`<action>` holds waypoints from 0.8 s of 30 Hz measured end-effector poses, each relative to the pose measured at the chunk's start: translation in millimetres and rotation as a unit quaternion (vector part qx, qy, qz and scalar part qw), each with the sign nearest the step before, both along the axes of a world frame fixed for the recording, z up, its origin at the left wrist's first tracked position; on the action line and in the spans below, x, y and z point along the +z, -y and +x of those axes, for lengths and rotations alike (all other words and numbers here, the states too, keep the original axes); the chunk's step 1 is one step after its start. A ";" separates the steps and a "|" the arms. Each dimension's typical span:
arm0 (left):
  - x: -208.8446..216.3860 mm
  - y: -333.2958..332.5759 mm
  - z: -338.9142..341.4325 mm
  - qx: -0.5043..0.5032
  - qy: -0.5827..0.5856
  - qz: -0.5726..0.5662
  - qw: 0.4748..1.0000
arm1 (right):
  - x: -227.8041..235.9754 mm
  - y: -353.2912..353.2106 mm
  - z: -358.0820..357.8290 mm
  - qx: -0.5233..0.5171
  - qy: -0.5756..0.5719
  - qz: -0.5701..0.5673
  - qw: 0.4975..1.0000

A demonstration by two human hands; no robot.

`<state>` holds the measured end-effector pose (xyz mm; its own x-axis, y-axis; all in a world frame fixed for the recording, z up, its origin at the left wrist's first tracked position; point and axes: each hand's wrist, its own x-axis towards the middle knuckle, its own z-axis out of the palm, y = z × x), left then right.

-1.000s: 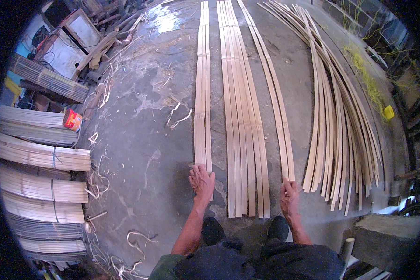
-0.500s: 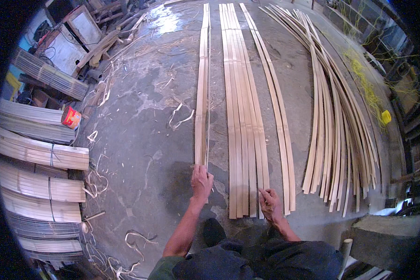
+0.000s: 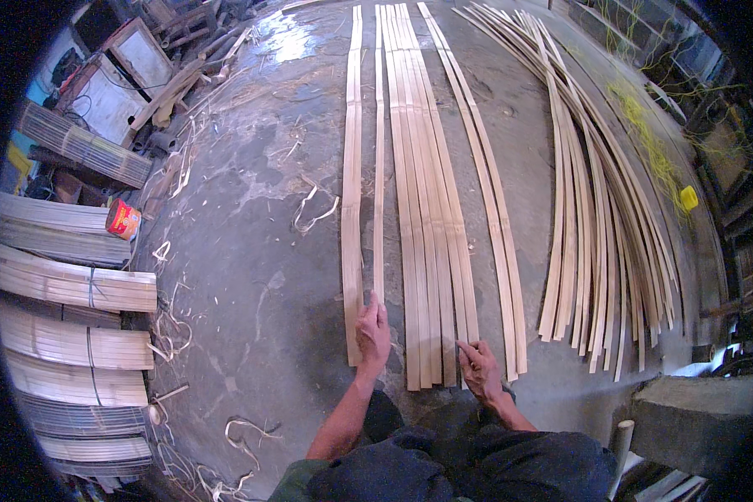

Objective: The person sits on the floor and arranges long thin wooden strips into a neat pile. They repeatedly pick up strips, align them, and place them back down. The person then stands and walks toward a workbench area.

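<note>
My left hand (image 3: 371, 339) is closed on the near end of a single long bamboo strip (image 3: 379, 184). That strip runs away from me between a narrow set of strips (image 3: 351, 243) on its left and a wider row of strips (image 3: 427, 251) on its right. Over the near right corner of the wider row, my right hand (image 3: 481, 372) is closed, thumb and forefinger pinched together at the strips' edge. Whatever sits in that pinch is too small to make out. Farther right lies another narrow pair of strips (image 3: 495, 226), apart from both hands.
A loose, crossing pile of strips (image 3: 602, 192) fans out at the right. Tied bundles of slats (image 3: 79, 343) are stacked along the left, with a red tub (image 3: 124, 219) beside them. Curled shavings (image 3: 314, 213) litter the concrete floor. A concrete block (image 3: 686, 418) stands at lower right.
My left hand has shifted right, bringing one strip away from the left set toward the wider row. The strip now shows its flat face. My right hand has stayed nearly in place.
</note>
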<state>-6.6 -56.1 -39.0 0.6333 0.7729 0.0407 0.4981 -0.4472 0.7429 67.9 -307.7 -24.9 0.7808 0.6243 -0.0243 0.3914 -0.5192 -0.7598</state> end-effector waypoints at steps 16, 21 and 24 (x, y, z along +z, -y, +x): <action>-21.5 31.0 8.6 -0.039 -0.089 0.023 0.995 | -6.5 3.0 -4.6 0.007 0.012 0.036 0.999; -30.3 30.7 8.2 -0.030 -0.041 0.033 0.998 | -6.4 2.7 -3.4 0.011 0.031 0.037 0.999; -32.5 28.7 8.5 0.034 0.038 0.002 0.999 | -7.3 2.6 -4.0 0.006 0.008 0.033 0.999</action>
<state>1.9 -84.8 -71.5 0.5740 0.8140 0.0895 0.4703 -0.4172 0.7777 64.0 -310.3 -32.3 0.7733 0.6333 0.0298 0.4095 -0.4631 -0.7860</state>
